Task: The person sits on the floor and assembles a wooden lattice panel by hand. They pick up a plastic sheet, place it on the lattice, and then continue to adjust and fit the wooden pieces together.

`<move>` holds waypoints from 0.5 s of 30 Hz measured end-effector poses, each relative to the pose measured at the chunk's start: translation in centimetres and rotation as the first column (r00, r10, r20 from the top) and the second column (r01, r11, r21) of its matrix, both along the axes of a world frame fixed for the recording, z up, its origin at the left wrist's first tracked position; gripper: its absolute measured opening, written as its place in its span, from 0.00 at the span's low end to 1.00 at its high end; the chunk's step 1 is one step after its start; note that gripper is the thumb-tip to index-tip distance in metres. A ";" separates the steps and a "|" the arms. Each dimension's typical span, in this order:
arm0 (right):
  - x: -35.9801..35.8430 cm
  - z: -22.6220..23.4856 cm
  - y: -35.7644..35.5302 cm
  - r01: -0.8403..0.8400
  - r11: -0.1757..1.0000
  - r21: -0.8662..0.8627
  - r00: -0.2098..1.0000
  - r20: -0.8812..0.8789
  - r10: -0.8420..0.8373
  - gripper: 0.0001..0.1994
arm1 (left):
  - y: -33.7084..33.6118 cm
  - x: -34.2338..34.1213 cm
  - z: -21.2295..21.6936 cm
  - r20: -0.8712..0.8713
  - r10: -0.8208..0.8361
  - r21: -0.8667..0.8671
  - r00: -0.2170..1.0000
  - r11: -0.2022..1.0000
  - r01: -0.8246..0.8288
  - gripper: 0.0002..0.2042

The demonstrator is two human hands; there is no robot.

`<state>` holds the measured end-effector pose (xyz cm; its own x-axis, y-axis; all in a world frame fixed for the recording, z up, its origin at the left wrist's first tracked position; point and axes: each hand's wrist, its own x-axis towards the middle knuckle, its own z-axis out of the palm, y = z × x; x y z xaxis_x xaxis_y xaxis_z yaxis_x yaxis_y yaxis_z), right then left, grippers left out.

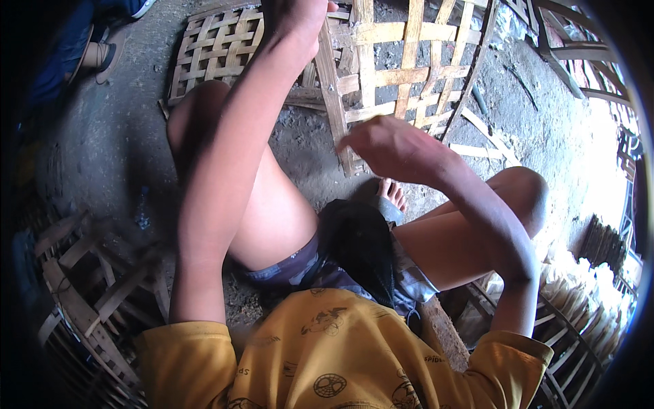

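In front of me stands a woven bamboo basket (pixel 385 33) with wide, open gaps between its strips. A straight bamboo slat (pixel 332 95) runs down along one edge of the open weave. My left hand (pixel 300 20) reaches to the far end of this slat at the top edge of the picture; its fingers are mostly cut off or hidden. Close to the slat's lower end is my right hand (pixel 392 146), palm down. Its fingers are bent and held together, slightly blurred, and whatever they may hold cannot be made out.
My bent knees and a bare foot (pixel 393 194) flank the basket on the dirt floor (pixel 122 129). Loose bamboo strips (pixel 477 151) lie at the right. More slatted bamboo baskets (pixel 102 300) stand at the lower left, and white bundles (pixel 579 300) at the right. Another person's foot (pixel 112 58) shows far left.
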<state>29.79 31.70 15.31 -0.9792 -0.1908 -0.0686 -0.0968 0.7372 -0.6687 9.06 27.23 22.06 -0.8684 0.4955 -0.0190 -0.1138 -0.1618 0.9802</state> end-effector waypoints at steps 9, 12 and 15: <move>-3.9 2.9 1.6 0.171 0.985 0.035 0.927 -0.345 -0.149 0.08 | -0.7 -0.1 -0.6 0.089 0.003 0.022 0.996 1.000 -0.005 0.37; -4.4 2.4 1.0 0.257 0.956 0.144 0.905 -0.383 -0.186 0.10 | -1.3 -0.3 -0.4 0.116 0.008 -0.019 0.993 1.000 -0.006 0.36; -5.2 1.0 1.6 0.265 0.935 0.235 0.896 -0.419 -0.148 0.12 | -1.3 -0.4 -0.1 0.092 0.008 -0.007 0.996 1.000 -0.007 0.37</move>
<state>24.60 33.26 16.32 -0.9523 -0.0112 0.3049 -0.1302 0.9187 -0.3730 8.66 25.96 21.98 -0.8665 0.4886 -0.1018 -0.2019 -0.1566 0.9668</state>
